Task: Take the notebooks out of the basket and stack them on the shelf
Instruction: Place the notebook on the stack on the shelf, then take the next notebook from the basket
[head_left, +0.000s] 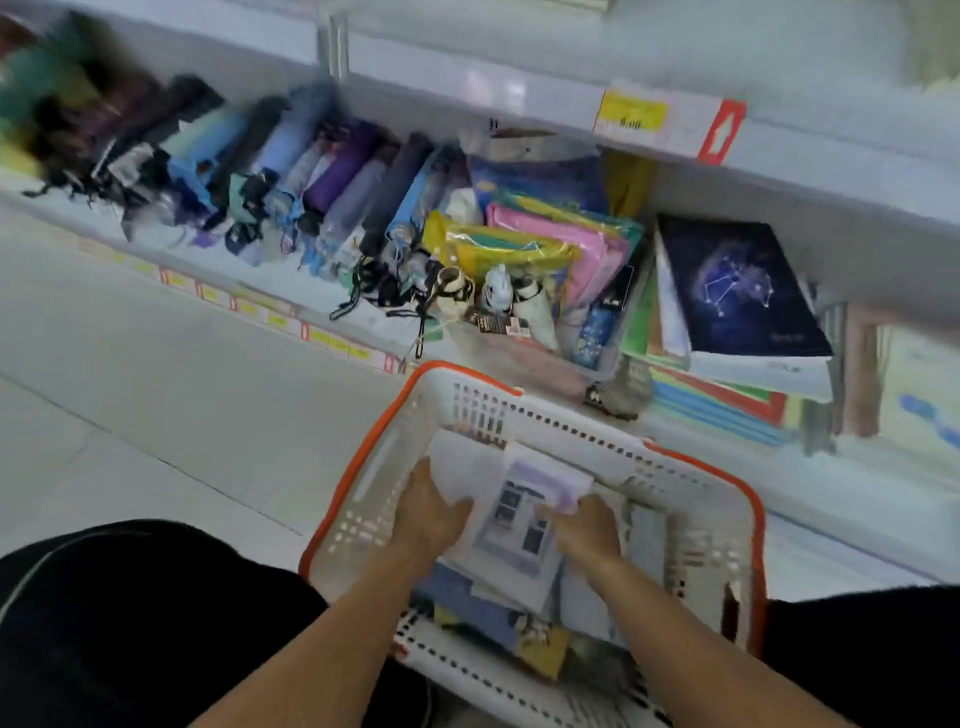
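Observation:
A white plastic basket with an orange rim (374, 431) sits on the floor between my knees. Inside it lie several notebooks. My left hand (431, 512) and my right hand (584, 530) grip the two sides of a pale purple-and-white notebook (519, 519) on top of the pile. More notebooks, blue and yellow (467, 603), lie underneath. On the low shelf (701, 431) to the right stands a stack of notebooks topped by a dark blue one with a constellation (737, 286).
The shelf holds a row of folded umbrellas (260, 171) at left and colourful plastic pouches (545, 234) in a clear bin at centre. An upper shelf edge with a yellow price tag (631, 117) overhangs. Pale tiled floor (156, 364) lies at left.

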